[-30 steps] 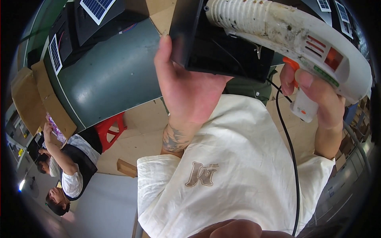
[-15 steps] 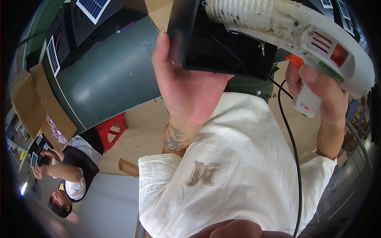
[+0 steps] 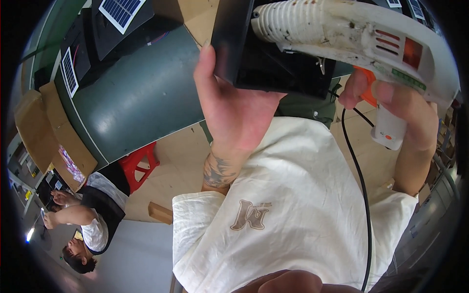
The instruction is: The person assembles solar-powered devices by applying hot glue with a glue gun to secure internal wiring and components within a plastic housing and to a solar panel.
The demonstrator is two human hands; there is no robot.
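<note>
My left hand (image 3: 239,115) supports a black plastic housing (image 3: 261,78) from below, its thumb up along the outer side wall. The housing's open, hollow side shows, with a small metal piece (image 3: 320,65) inside. In my right hand (image 3: 408,107) is a stained white hot glue gun (image 3: 342,36), gripped by its handle with fingers at the orange trigger (image 3: 370,88). The gun's ribbed front end lies over the housing's opening; whether its tip touches anything cannot be told. A black cord (image 3: 361,180) hangs in front of my white shirt.
A dark green table (image 3: 141,102) spreads to the left. On it stand black housings with small solar panels (image 3: 122,13). An open cardboard box (image 3: 61,129) sits at the table's left edge, near a red stool (image 3: 139,163). Another person (image 3: 100,210) works at the far left.
The glue gun has tilted a little, its handle shifting right and down. My left hand and the housing have moved slightly right. More of the orange trigger shows. The other person's hands have lowered.
</note>
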